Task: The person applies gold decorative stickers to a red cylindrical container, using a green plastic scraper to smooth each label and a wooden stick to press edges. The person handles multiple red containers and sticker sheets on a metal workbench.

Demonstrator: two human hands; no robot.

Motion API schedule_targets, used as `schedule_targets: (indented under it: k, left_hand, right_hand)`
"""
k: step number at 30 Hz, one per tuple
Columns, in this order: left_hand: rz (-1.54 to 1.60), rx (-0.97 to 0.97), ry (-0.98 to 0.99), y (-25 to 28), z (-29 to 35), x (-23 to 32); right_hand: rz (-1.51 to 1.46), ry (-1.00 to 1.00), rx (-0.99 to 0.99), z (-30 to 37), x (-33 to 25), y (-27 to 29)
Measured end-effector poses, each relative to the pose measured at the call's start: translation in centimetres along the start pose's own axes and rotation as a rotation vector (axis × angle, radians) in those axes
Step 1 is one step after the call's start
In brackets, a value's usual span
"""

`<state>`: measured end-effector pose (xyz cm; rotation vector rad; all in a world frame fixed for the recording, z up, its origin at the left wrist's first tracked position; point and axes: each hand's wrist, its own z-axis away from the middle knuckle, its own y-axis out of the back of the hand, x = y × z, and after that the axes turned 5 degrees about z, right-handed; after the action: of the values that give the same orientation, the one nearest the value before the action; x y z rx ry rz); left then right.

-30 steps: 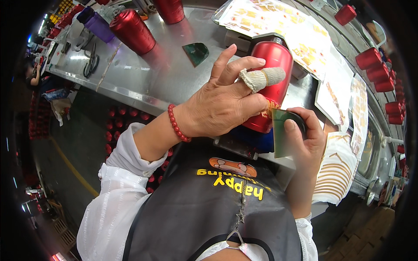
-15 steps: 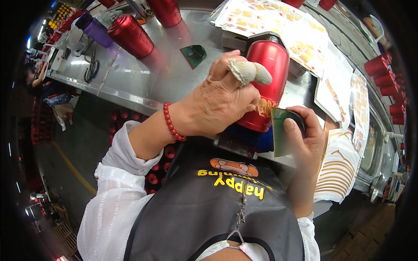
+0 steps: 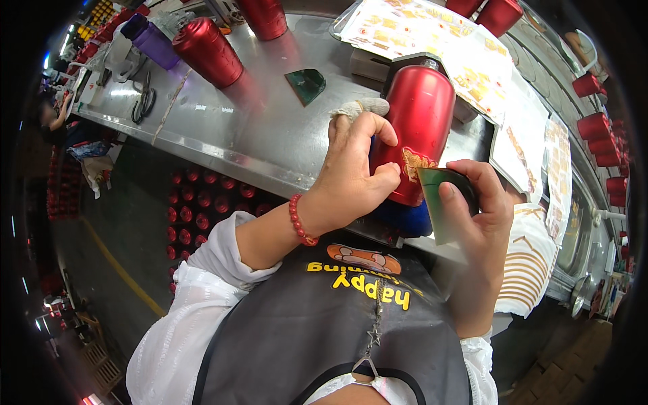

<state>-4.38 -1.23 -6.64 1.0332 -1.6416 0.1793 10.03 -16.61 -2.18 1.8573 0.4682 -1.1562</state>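
A red metal bottle [image 3: 422, 101] lies in front of me on a holder, its lower end on a blue pad [image 3: 410, 221]. A gold decal [image 3: 413, 162] shows on the bottle near that end. My left hand [image 3: 347, 165], with a whitish finger cot on one finger, is at the bottle's left side. Its thumb and a bent finger are apart, their tips at the red surface; nothing shows between them. In my right hand [image 3: 489, 216] is a green scraper [image 3: 433, 206], pinched between thumb and fingers, its edge beside the decal.
Another dark green scraper [image 3: 306, 86] lies on the metal table [image 3: 263, 128]. Red bottles [image 3: 208, 52] and a purple bottle [image 3: 150, 44] stand beyond, with scissors [image 3: 143, 101] nearby. Decal sheets [image 3: 432, 37] cover the back right. Several red bottles [image 3: 202, 199] are below the table edge.
My left hand has drawn back left from the decal; its fingers have spread, uncovering more of the bottle. The scraper in my right hand has barely shifted.
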Motion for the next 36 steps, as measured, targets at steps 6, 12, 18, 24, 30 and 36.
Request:
schedule_targets:
  k: [6,12,18,24,30,36]
  left_hand:
    - [0.006,0.049,0.021,-0.6,-0.1,0.3]
    - [0.079,0.041,0.014,-0.3,0.4,-0.6]
    - [0.010,0.040,-0.091,-0.7,0.1,0.2]
    - [0.033,0.051,-0.175,-0.8,0.1,0.1]
    - [0.233,0.060,0.024,-0.6,0.6,0.7]
    - [0.016,0.025,-0.113,-0.6,0.2,1.0]
  right_hand:
    - [0.022,0.002,-0.003,-0.2,0.0,0.1]
    - [-0.057,-0.025,-0.031,-0.1,0.8,0.1]
    - [-0.118,-0.064,-0.026,-0.1,0.8,-0.4]
    - [-0.129,-0.091,-0.040,0.1,1.1,0.0]
    - [-0.255,-0.116,0.029,0.6,2.8,-0.7]
    - [-0.293,-0.129,0.030,0.8,3.6,-1.2]
